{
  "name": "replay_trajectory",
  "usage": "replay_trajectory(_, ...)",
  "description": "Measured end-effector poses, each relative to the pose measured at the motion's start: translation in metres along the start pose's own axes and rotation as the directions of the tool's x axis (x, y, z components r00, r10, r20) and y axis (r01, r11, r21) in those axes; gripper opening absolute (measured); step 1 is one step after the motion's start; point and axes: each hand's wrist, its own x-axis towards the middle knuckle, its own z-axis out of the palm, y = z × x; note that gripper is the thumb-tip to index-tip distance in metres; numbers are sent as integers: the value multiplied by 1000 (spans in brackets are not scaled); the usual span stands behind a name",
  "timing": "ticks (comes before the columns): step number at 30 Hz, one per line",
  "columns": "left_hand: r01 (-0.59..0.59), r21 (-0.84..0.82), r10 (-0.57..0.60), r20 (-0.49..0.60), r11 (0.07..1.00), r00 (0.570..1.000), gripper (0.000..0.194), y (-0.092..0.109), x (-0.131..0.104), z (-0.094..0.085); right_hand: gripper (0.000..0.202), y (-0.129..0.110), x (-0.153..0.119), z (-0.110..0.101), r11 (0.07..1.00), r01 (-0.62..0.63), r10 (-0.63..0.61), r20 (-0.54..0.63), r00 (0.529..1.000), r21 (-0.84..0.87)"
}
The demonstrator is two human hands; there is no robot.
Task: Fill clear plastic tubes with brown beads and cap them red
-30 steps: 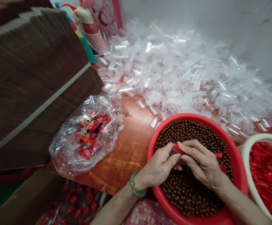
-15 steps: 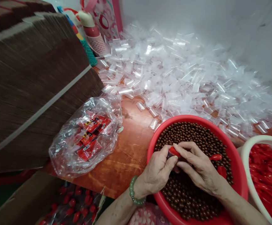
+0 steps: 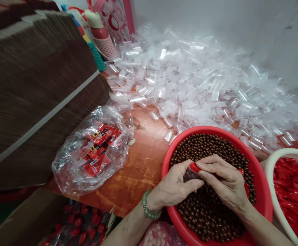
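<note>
Over a red basin [image 3: 166, 164] of glossy brown balls [image 3: 202, 218], my two hands meet around one small item. My left hand [image 3: 176, 184], with a green bead bracelet [image 3: 146, 205] on its wrist, is closed on a clear bag [image 3: 189, 175] with dark contents. My right hand [image 3: 222, 179] pinches the red cap [image 3: 194, 167] at the bag's upper end. Red plastic pieces lie on the balls, partly hidden behind my right hand.
Many clear plastic sleeves [image 3: 190, 82] cover the table's back. A pale tub [image 3: 269, 171] of red parts stands right. At left are a strapped brown stack [image 3: 36, 82], a plastic bag [image 3: 72, 167] with red packets, a bottle [image 3: 99, 30] and a box of red-capped items below.
My left thumb has straightened and the red cap has moved slightly right and down. My right hand has shifted a little right, covering more of the red pieces on the balls.
</note>
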Motion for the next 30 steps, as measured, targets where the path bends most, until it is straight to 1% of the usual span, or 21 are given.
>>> replay_trajectory(2, 59, -53, -58, 21, 997, 998, 21, 0, 3, 1, 29, 1, -1, -1, 999, 23, -23, 17, 1000, -22)
replay_trajectory(5, 99, -83, -96, 33, 992, 995, 24, 1, 4, 2, 30, 4, -1, -3, 998, 57, -55, 66, 996, -40)
replay_trajectory(8, 147, -29, -146, 19, 989, 989, 23, 1, 2, 4, 30, 5, -1, -5, 997, 72, -69, 121, 990, -21)
replay_trajectory(10, 163, 54, -163, -6, 985, 987, 19, -1, 1, 4, 27, 4, -1, -6, 998, 62, -61, 156, 986, -3)
replay_trajectory(12, 134, 151, -125, -68, 979, 990, 16, -3, -1, 6, 25, 2, -1, -4, 998, 62, -61, 176, 982, 2)
replay_trajectory(14, 87, 224, -56, -140, 971, 989, 19, -6, -1, 7, 25, -1, -1, 0, 996, 93, -89, 151, 984, -19)
replay_trajectory(17, 38, 245, 10, -192, 969, 981, 18, -7, -2, 7, 25, -3, -2, 6, 979, 189, -181, 99, 978, -82)
replay_trajectory(19, 24, 203, 15, -190, 979, 982, 10, -6, -2, 8, 26, -4, -3, 7, 960, 254, -241, 111, 964, -118)
replay_trajectory(21, 25, 133, -1, -175, 991, 984, 4, -5, -2, 7, 39, -3, -4, 5, 946, 286, -265, 144, 954, -154)
replay_trajectory(23, 34, 77, -22, -159, 996, 987, 6, -4, -2, 7, 49, -3, -6, 4, 940, 290, -260, 170, 950, -181)
replay_trajectory(25, 38, 58, -28, -155, 998, 987, 5, -5, -2, 7, 49, -1, -7, 3, 941, 285, -250, 192, 949, -182)
replay_trajectory(27, 27, 73, -14, -170, 997, 985, 5, -7, -2, 7, 47, 0, -7, 2, 945, 283, -248, 206, 947, -164)
replay_trajectory(30, 8, 98, 8, -162, 995, 987, 3, -7, 0, 7, 43, 2, -3, -2, 960, 263, -232, 244, 942, -100)
